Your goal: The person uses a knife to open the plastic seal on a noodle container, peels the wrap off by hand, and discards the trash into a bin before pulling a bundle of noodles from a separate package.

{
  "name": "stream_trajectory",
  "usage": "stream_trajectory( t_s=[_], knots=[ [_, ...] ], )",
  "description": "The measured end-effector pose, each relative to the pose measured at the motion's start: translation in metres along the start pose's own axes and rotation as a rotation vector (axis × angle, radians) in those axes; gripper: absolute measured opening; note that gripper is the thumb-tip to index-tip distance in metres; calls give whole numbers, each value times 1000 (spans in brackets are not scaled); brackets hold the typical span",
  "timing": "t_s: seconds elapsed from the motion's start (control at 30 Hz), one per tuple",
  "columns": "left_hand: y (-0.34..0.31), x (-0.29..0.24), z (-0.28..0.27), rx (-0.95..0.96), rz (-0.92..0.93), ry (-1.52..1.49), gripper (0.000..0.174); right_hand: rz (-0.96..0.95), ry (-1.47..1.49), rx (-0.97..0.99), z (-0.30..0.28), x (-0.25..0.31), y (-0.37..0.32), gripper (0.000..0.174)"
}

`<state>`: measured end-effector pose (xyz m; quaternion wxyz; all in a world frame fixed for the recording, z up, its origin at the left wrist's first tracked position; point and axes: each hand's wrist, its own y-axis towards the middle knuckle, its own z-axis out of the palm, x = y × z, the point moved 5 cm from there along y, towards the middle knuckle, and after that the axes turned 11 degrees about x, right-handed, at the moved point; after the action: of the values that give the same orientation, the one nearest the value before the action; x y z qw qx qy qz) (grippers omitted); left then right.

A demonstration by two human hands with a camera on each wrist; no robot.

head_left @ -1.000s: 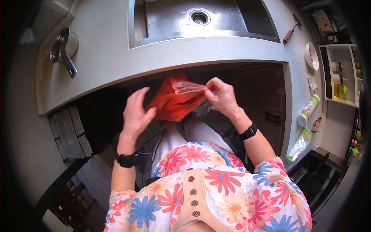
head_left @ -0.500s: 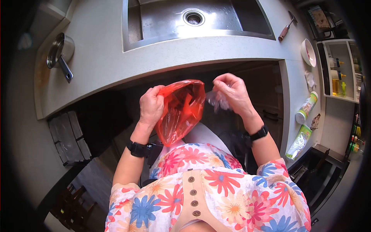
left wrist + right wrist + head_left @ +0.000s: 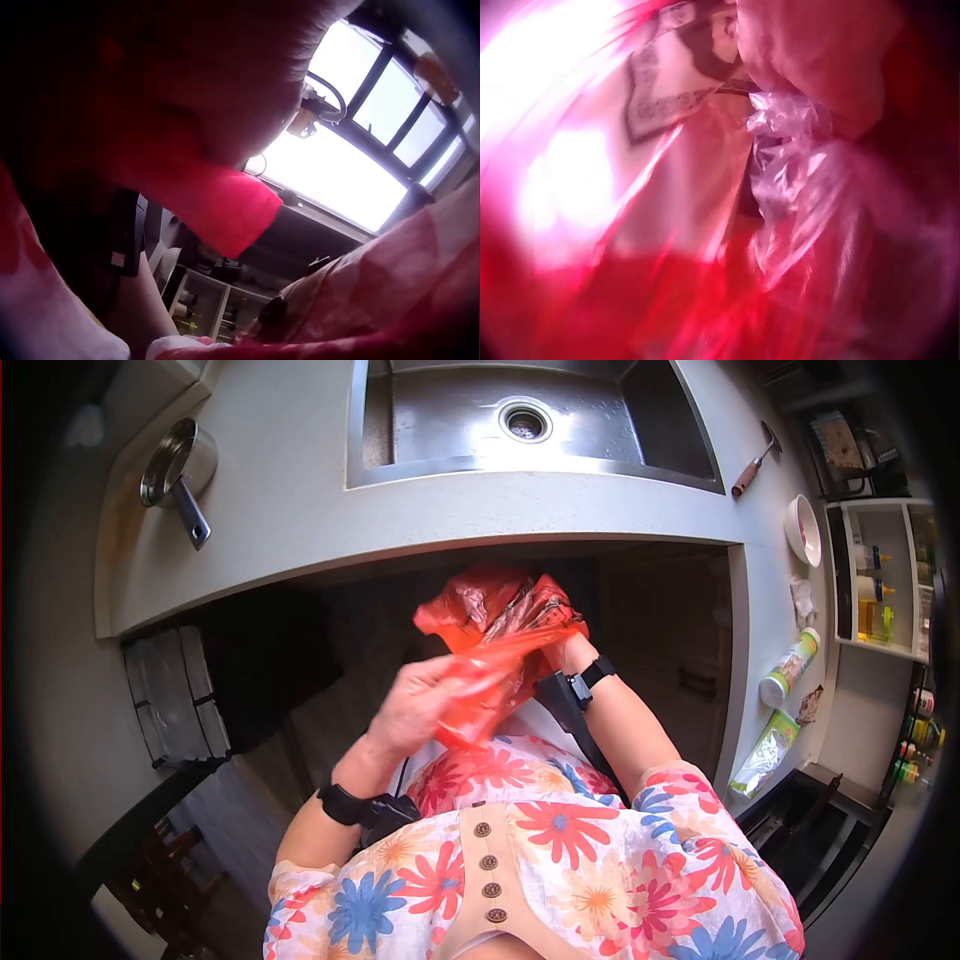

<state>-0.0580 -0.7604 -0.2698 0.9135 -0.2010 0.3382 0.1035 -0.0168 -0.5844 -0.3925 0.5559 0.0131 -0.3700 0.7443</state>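
A red plastic bag (image 3: 480, 695) hangs in front of the body, below the counter edge. My left hand (image 3: 412, 705) grips its rim from the left; in the left wrist view a flap of the red bag (image 3: 232, 210) shows beside the hand (image 3: 247, 82). My right hand (image 3: 573, 653) is inside the bag up to the wrist, its fingers hidden in the head view. In the right wrist view, crumpled clear plastic (image 3: 787, 180) is held at the right hand (image 3: 817, 60), with a pale printed piece (image 3: 667, 82) beside it within the red film.
Beyond the counter edge (image 3: 430, 520) lies a steel sink (image 3: 455, 420). A saucepan (image 3: 200, 465) stands at the left. Along the right are a wooden-handled tool (image 3: 745, 478), a white bowl (image 3: 803, 530), a green-and-white canister (image 3: 790, 668) and a green-and-clear packet (image 3: 765, 755).
My right hand has moved left into the red bag, carrying the clear plastic. My left hand has shifted lower, still gripping the bag, which has turned and folded over the right hand.
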Motion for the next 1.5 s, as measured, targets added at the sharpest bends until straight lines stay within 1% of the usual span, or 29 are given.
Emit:
stream_trajectory(
  t_s=[0.1, 0.13, 0.2, 0.27, 0.3, 0.33, 0.4, 0.47, 0.5, 0.53, 0.6, 0.67, 0.73, 0.77, 0.83, 0.87, 0.93, 0.97, 1.0, 1.03, 1.1, 1.17, 1.2, 1.27, 1.3, 1.4, 1.43, 1.47, 1.5],
  knots=[
    [-18, -5, -47, -115, 182, -101, 29, 55, -626, -134, 8, -18, 27, 23],
    [-24, -9, -58, -182, 239, -117, 29, 143, -823, -78, 30, -28, 33, 24],
    [-39, -18, -76, -246, 289, -99, 29, -192, -1369, 167, 66, -38, 32, 25],
    [-54, -29, -87, -274, 333, -70, 33, 283, -1547, 282, 114, -30, 11, 24],
    [-63, -33, -91, -287, 340, -72, 33, 169, -1702, 378, 120, -38, 9, 29],
    [-72, -37, -94, -318, 360, -46, 30, 170, -1704, 393, 124, -44, 4, 29],
    [-94, -48, -103, -358, 386, -18, 28, -135, -1766, 499, 147, -45, -11, 35],
    [-122, -61, -112, -465, 447, -2, 30, -171, -1620, 656, 202, -26, -40, 42],
    [-137, -73, -108, -501, 531, 4, 32, -288, -1588, 745, 228, -15, -52, 43],
    [-150, -89, -99, -649, 589, -26, 33, -409, -1544, 840, 252, -6, -62, 44],
    [-214, -99, -125, -536, 731, -18, 35, -437, -1430, 959, 276, 7, -72, 41],
    [-284, -117, -134, -762, 833, 339, 38, -401, -1296, 893, 284, 20, -72, 31],
    [-359, -135, -160, -835, 951, 145, 42, -429, -1302, 848, 280, 33, -61, 27],
    [-380, -142, -165, -842, 956, 151, 42, -428, -1333, 783, 275, 36, -55, 25],
    [-421, -151, -178, -1105, 1140, 76, 43, -403, -1326, 663, 259, 35, -46, 20],
    [-425, -152, -185, -1102, 1141, 74, 43, -404, -1328, 661, 252, 32, -45, 20],
    [-438, -138, -214, -1362, 1274, -88, 44, -243, -1260, 544, 230, 24, -37, 17],
    [-444, -125, -235, -1418, 1258, -150, 43, -226, -1242, 515, 222, 21, -35, 16],
    [-447, -113, -252, -1416, 1258, -151, 43, -227, -1243, 512, 217, 18, -35, 16],
    [-450, -96, -269, -1535, 1186, -197, 43, -185, -1208, 452, 209, 15, -34, 16],
    [-457, -81, -289, -1647, 1107, -243, 43, -124, -1155, 348, 196, 10, -33, 15],
    [-468, -85, -305, -1515, 1156, -144, 43, -111, -1112, 299, 186, 6, -35, 15],
    [-478, -92, -309, -1518, 1154, -144, 43, -96, -1068, 254, 182, 4, -36, 14],
    [-487, -132, -305, -1281, 1156, 27, 42, -83, -1044, 237, 180, -1, -36, 15],
    [-468, -155, -273, -1425, 1149, 12, 40, -74, -997, 215, 178, -4, -35, 15],
    [-491, -182, -282, -1443, 1202, 127, 38, -54, -950, 192, 177, -16, -33, 15],
    [-488, -183, -285, -1319, 1302, 77, 38, -45, -951, 188, 177, -19, -32, 15],
    [-485, -178, -288, -1309, 1316, 84, 38, -60, -951, 195, 177, -21, -31, 15],
    [-479, -167, -295, -1228, 1320, 36, 38, -63, -962, 193, 177, -23, -30, 15]
  ],
)
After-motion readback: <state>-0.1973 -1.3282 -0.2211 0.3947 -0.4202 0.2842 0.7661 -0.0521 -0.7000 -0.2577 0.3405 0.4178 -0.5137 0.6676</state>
